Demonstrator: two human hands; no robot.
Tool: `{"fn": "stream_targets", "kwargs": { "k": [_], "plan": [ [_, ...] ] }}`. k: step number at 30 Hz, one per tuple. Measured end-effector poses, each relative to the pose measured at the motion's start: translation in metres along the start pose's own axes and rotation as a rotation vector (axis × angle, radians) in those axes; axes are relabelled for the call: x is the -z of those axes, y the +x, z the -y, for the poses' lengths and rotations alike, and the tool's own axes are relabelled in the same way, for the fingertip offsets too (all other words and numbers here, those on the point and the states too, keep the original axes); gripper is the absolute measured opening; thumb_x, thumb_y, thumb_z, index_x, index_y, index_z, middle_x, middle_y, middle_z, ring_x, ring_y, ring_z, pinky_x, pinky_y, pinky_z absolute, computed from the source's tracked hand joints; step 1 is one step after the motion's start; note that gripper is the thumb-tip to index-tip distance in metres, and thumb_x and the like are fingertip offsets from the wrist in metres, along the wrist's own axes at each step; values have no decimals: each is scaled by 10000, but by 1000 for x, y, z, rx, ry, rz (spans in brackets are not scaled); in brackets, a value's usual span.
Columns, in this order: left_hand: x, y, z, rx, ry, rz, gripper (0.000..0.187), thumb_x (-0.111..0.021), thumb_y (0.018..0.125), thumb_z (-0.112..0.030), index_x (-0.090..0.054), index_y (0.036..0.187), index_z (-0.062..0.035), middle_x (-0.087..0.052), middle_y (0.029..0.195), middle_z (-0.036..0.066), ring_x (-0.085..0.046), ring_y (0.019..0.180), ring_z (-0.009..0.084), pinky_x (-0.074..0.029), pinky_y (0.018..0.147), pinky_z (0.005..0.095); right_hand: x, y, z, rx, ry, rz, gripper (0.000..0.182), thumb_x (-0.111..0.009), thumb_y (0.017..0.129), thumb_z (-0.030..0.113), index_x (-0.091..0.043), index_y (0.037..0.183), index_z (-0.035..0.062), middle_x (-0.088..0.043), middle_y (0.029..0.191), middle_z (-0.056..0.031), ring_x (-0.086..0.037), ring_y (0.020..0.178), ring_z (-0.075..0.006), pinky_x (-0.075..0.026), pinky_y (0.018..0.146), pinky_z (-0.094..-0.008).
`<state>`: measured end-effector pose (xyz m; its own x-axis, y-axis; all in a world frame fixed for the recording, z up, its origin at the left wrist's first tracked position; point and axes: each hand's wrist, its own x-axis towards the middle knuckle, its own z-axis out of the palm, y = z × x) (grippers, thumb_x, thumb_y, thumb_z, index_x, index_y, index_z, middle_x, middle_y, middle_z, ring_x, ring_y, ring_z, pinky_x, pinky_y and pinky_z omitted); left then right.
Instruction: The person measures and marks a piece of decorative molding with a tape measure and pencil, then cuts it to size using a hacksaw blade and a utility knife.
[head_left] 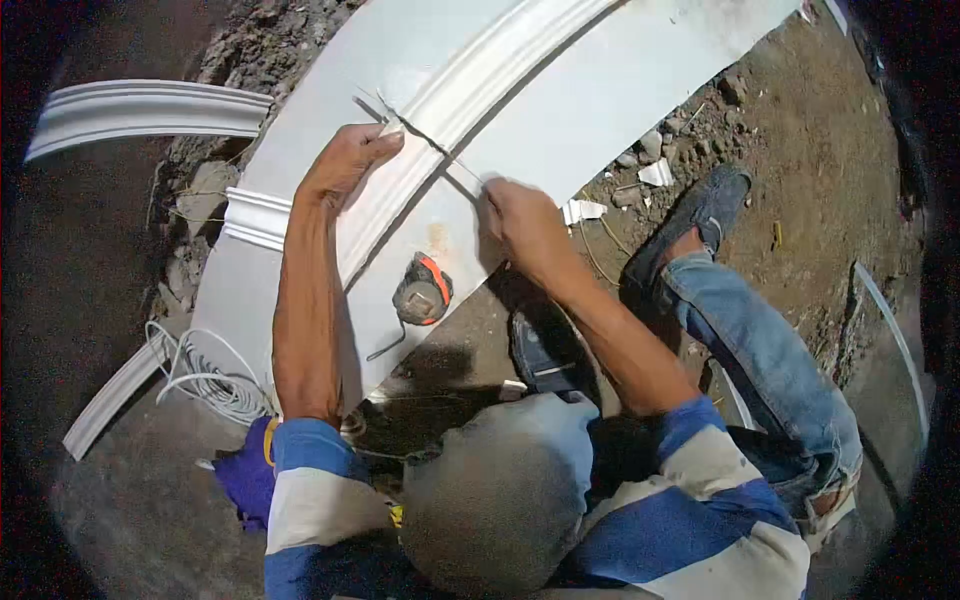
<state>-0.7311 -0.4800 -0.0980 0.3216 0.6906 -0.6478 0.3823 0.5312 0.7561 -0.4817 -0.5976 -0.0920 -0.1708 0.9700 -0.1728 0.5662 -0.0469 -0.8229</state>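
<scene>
A long white grooved moulding (480,85) lies slantwise across a white board (590,110). My left hand (352,160) is closed on the moulding's left edge, thumb on top, beside a dark cut line that crosses it. On the other side, my right hand (525,225) is closed round the end of a thin blade (465,170). The blade lies across the moulding in line with the cut; its exact kind is hard to make out. Below the hands, a black and orange tape measure (423,290) rests on the board, its hooked tape end sticking out.
Other white moulding pieces (150,110) (257,217) lie at the left. Coiled white cable (210,372) and purple cloth (245,480) are lower left. Rubble (650,150) and broken white scraps (657,172) border the board. A shoe (700,215) and jeans leg (755,320) are at right.
</scene>
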Motion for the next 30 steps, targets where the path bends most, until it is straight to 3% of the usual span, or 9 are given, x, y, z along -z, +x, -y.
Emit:
{"fn": "stream_targets", "kwargs": {
  "k": [5, 8, 12, 13, 16, 18, 20, 25, 30],
  "plan": [
    [-4, -6, -8, -36, -28, 63, 359, -679, 892, -348, -662, 885, 11, -581, 787, -40, -483, 715, 53, -424, 679, 234, 7, -11, -1, -96, 55, 54, 109, -513, 860, 107, -549, 865, 4, -562, 768, -253, -587, 738, -424, -457, 644, -470],
    [-2, 2, 2, -70, -20, -10, 362, -682, 887, -358, -662, 882, 3, -592, 789, -32, -491, 721, 46, -423, 679, 229, -18, 42, 12, -38, -64, 28, 120, -516, 844, 116, -557, 878, 8, -575, 757, -250, -597, 753, -428, -461, 646, -459],
    [7, 5, 13, -46, 50, 14, 397, -702, 861, -398, -670, 874, -2, -589, 802, -29, -486, 736, 46, -409, 679, 211, 16, -16, 5, -120, -3, 102, 109, -503, 841, 85, -564, 892, 12, -586, 765, -246, -594, 779, -441, -463, 679, -498],
    [-7, -13, -21, 8, 24, 14, 386, -697, 866, -394, -653, 835, -12, -527, 763, -55, -424, 694, 48, -371, 639, 216, 16, -17, 2, -117, -9, 107, 109, -503, 841, 85, -564, 892, 12, -586, 765, -246, -594, 779, -441, -463, 679, -498],
    [-2, 1, 6, -54, -12, 29, 387, -690, 870, -400, -641, 823, -18, -481, 744, -68, -381, 681, 48, -347, 623, 227, 5, -8, -3, 58, -17, -62, 104, -513, 843, 85, -556, 910, 18, -589, 769, -243, -601, 762, -427, -465, 666, -491],
    [-10, -6, -5, 23, -126, 10, 384, -683, 875, -395, -626, 797, -23, -488, 751, -71, -398, 711, 48, -354, 647, 235, -11, 36, 8, -41, -16, 112, 101, -521, 848, 92, -548, 905, 12, -592, 804, -246, -588, 778, -440, -465, 663, -491],
    [-6, -4, -5, -40, 46, -4, 370, -682, 876, -377, -618, 785, -24, -488, 753, -72, -399, 716, 48, -353, 645, 233, -15, 28, 4, 85, -29, -43, 92, -536, 855, 95, -546, 900, 16, -588, 786, -245, -587, 760, -447, -468, 634, -483],
    [-4, -4, -13, -35, 125, -26, 361, -681, 876, -369, -623, 791, -23, -478, 736, -65, -400, 698, 56, -364, 638, 241, 17, -40, -8, -107, -42, 45, 60, -561, 846, 56, -542, 883, 14, -580, 771, -237, -588, 790, -444, -473, 664, -475],
    [-14, -9, -10, 13, 24, -17, 352, -679, 871, -363, -633, 784, -25, -488, 708, -65, -406, 662, 63, -368, 609, 247, -14, 25, 6, 1, 30, -10, 107, -565, 854, 96, -566, 926, 17, -589, 765, -255, -599, 767, -444, -473, 669, -489]
  ]
}}
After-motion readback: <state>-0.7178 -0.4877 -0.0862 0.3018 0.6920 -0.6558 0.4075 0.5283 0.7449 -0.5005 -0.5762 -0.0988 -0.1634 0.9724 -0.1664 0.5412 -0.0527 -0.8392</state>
